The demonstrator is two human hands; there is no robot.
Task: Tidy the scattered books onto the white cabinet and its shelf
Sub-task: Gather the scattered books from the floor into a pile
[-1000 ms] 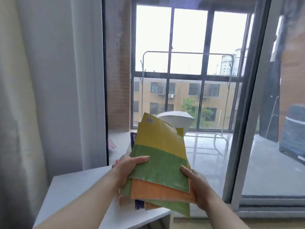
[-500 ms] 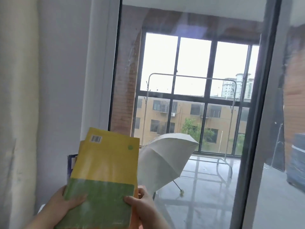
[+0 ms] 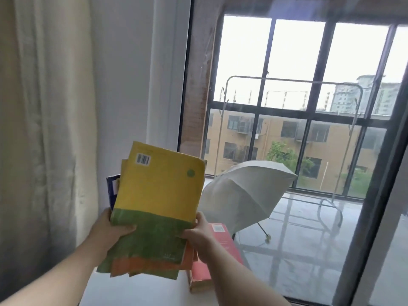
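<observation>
Above the white cabinet top (image 3: 141, 290), I hold a fanned stack of thin books (image 3: 154, 217) with both hands, tilted so that the covers face me. My left hand (image 3: 112, 228) grips the stack's left edge, thumb laid across the green band of the top cover and fingers hidden underneath. My right hand (image 3: 197, 234) grips the right edge, thumb on the cover and forefinger running up the side. Both forearms reach in from the near edge of the view, bare.

The top book (image 3: 159, 191) is yellow above and green below, with a barcode (image 3: 143, 159) at its far left corner and a round green mark (image 3: 190, 173) at the far right. Small print low on the green band is too small to read. An orange cover (image 3: 150, 265) sticks out beneath it and a dark blue book (image 3: 111, 186) shows behind on the left.

A red book (image 3: 223, 241) lies flat on the cabinet to the right, partly under my right wrist, with a small printed label (image 3: 217, 228) that I cannot read. Its right side is close to the glass door (image 3: 309, 239).

Bare white cabinet surface shows between my forearms, below the stack's lower edges; whether the stack touches it I cannot tell. A pale curtain (image 3: 44, 129) and white wall close off the left. Beyond the glass, an open grey umbrella (image 3: 242, 195) rests on the balcony floor.
</observation>
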